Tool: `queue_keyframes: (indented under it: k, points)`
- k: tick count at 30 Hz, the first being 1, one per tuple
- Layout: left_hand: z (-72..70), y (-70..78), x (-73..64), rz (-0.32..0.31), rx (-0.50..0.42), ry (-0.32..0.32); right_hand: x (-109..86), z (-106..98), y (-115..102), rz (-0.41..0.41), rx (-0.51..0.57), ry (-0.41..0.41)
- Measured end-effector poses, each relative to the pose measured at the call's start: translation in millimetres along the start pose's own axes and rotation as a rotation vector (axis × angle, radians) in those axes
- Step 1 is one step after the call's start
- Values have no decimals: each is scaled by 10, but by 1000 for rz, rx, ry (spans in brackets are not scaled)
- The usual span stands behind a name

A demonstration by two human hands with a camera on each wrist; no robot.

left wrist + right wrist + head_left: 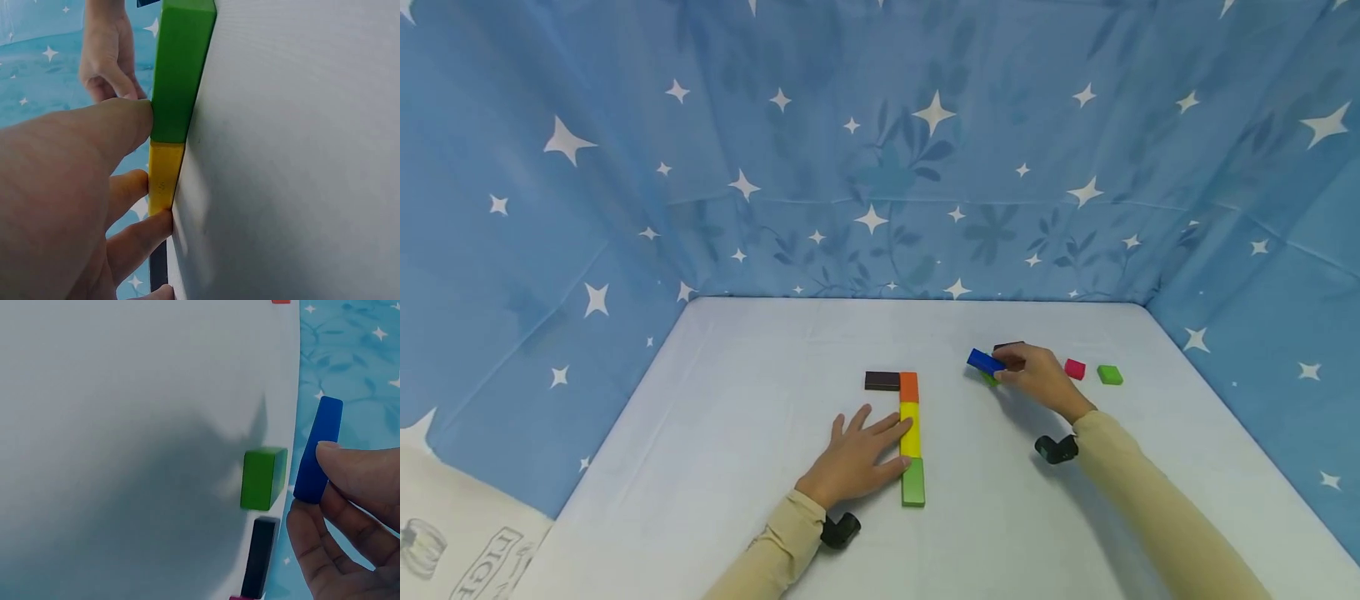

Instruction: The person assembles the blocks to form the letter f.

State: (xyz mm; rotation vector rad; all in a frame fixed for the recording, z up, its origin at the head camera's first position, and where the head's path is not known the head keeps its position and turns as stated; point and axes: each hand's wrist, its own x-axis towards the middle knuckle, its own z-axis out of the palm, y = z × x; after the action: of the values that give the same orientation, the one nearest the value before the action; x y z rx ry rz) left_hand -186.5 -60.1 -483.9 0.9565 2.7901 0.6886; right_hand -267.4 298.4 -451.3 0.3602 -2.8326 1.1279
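Note:
My right hand (1041,379) pinches a blue block (983,362) between thumb and fingers, held above the table. In the right wrist view a green block (257,480) and a black block (259,557) stand close by. My left hand (853,462) has its fingers spread beside a straight row of blocks. That row runs from an orange block (908,387) through yellow (912,443) to a long green block (913,485). The thumb touches the green block, and fingertips rest on the yellow part. A black block (882,381) lies crosswise against the orange one's left side.
To the right of my right hand lie a red block (1075,369) and a small green block (1110,375). The white table (737,375) is bordered by a blue star-patterned curtain (820,167). Each wrist carries a small black camera (1057,450).

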Motion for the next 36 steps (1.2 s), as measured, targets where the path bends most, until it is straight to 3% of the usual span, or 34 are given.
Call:
queue_keyframes:
  k: [5,16,21,31,36]
  points:
    - [-12,12,-3,2,4,-2,83,100,-105,-29,27,-41]
    - [-30,27,11,-6,27,-7,199,346,-317,-81,-33,-117]
    - [-46,8,30,-22,43,-8,239,440,-354,-81,-50,-151]
    - [-51,-28,190,-11,167,49,275,499,-367,-97,-65,-186]
    - [-75,-67,219,8,144,35,306,535,-356,-123,-88,-192]
